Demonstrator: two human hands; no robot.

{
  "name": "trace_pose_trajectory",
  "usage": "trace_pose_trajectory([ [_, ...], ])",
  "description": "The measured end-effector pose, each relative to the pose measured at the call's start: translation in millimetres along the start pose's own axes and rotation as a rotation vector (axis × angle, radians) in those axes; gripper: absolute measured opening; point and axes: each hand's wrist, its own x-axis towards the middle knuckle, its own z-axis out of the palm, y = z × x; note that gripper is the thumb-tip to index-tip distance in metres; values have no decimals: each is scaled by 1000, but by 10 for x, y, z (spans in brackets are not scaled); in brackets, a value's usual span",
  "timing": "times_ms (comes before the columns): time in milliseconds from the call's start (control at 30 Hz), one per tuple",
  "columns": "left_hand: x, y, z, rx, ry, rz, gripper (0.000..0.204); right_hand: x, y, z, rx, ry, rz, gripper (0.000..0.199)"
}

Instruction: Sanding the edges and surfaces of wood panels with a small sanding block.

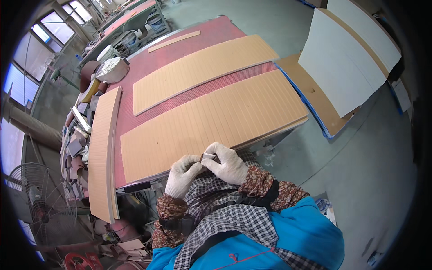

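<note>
Both hands meet in the lower middle of the frame, just below the near edge of the red workbench (148,63). The left hand (182,175) and the right hand (227,163), both in white gloves, pinch a small dark piece (209,157) between their fingertips; it looks like a folded scrap of sanding paper, though it is too small to tell for sure. The left fingers curl around its lower end and the right thumb and forefinger press on its upper edge.

Just above the hands lies a large grooved board (211,121), with a second grooved board (202,67) further up and a narrow strip (174,41) near the top. A long board (102,153) leans over the bench's left edge.

To do this well, I judge the piece should be kept taut between both pinches, folded squarely, and held close to the body so that it does not slip from gloved fingers.
</note>
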Motion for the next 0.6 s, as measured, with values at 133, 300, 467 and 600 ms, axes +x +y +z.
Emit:
trace_pose_trajectory([
  [133, 1, 56, -15, 121, 38, -44, 20, -18, -52, -60, -190, -112, -5, 28],
  [300, 17, 7, -27, 558, -57, 65, 19, -50, 15, -117, -474, -294, 16, 31],
  [467, 17, 98, -8, 568, -143, 45, 19, 21, -148, -183, -591, -443, 93, 29],
  [600, 18, 87, -56, 496, -120, 9, 18, 44, -135, -136, -706, -478, 31, 26],
])
